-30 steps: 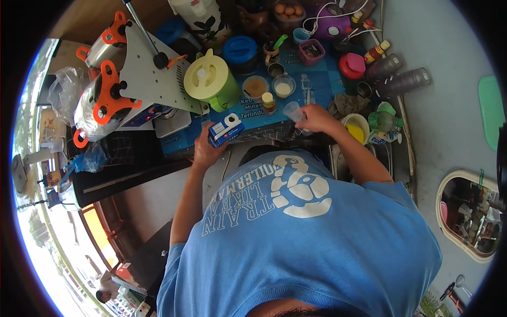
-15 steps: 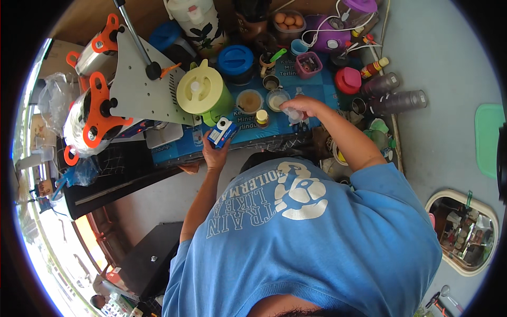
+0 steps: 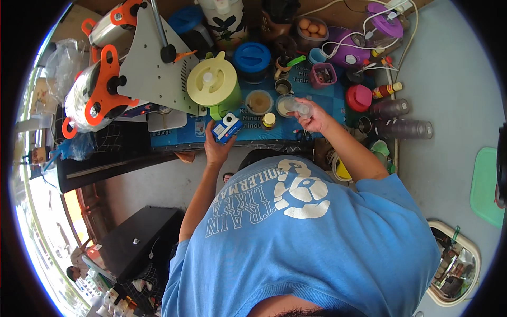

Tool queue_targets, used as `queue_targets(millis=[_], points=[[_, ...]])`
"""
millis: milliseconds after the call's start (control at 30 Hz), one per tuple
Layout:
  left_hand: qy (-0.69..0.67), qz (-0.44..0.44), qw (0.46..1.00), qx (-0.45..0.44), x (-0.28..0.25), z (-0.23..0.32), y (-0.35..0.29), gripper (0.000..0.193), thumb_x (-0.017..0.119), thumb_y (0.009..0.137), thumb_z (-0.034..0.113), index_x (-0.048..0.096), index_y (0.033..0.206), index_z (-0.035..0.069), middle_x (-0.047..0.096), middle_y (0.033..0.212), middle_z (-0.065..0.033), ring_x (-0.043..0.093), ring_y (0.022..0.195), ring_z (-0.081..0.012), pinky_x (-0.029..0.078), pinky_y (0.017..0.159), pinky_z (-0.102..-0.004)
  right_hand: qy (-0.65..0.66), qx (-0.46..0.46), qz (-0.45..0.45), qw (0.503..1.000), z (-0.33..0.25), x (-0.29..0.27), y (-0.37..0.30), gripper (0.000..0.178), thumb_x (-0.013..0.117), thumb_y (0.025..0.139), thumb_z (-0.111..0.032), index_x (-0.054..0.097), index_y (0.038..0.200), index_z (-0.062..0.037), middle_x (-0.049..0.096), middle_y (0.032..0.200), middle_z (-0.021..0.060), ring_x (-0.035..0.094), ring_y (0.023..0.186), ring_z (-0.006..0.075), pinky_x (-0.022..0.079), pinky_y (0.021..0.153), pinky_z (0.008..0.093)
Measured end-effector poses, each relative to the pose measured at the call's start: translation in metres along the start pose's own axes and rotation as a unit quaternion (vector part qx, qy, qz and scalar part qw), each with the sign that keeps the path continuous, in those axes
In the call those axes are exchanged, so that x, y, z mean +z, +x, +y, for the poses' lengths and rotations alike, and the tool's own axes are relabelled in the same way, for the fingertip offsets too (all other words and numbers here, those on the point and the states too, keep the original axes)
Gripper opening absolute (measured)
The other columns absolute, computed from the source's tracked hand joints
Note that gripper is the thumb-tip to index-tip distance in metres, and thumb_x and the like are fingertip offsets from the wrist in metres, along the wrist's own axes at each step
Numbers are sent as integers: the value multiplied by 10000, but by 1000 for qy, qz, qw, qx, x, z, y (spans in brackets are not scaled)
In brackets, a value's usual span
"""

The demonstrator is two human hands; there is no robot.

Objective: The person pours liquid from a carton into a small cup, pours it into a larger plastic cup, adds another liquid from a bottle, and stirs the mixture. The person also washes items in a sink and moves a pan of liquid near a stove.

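Note:
My left hand (image 3: pixel 216 151) is wrapped round a blue-and-white drink carton (image 3: pixel 227 128) with a white round cap, just off the table's front edge. In my right hand (image 3: pixel 317 117) is a small clear plastic cup (image 3: pixel 299 109), tipped on its side beside a round tub (image 3: pixel 284 107) of pale contents. What the cup contains I cannot make out. Left of that tub stands another tub (image 3: pixel 259 102) with a light brown content. A small bottle with a yellow cap (image 3: pixel 269 120) sits between my hands. Behind the carton is a green pitcher (image 3: pixel 213 84) with a pale yellow lid.
A metal press (image 3: pixel 153 63) and pots with orange handles (image 3: pixel 103 87) crowd the left. Blue-lidded container (image 3: pixel 252 59), metal cup (image 3: pixel 283 86), pink tub (image 3: pixel 322 75), eggs (image 3: pixel 312 27) and a purple appliance (image 3: pixel 348 50) fill the back. Dark tumblers (image 3: pixel 404 128) lie at right.
The view has shifted, so the table's things appear further right. My right hand has turned, and the cup now lies more level. My left hand still holds the carton.

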State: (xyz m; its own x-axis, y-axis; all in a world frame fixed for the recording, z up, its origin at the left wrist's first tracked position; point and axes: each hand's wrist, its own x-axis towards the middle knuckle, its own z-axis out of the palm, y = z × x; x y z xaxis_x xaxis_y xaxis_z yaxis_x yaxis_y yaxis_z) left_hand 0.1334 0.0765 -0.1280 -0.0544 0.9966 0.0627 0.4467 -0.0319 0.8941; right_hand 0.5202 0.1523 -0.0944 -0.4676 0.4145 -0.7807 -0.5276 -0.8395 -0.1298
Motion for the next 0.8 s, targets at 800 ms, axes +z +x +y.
queue_targets(millis=[800], points=[[34,48,998,11,-38,49,-36,941,835,817,318,333,1551,10,490,1456,-268,554,1294,-393,457,1038,-462,-160,-137,-13,977,35,1,-22,501,662,967,-433,610,1282,-48,720,938,83,640,652,120,457,446,234]])
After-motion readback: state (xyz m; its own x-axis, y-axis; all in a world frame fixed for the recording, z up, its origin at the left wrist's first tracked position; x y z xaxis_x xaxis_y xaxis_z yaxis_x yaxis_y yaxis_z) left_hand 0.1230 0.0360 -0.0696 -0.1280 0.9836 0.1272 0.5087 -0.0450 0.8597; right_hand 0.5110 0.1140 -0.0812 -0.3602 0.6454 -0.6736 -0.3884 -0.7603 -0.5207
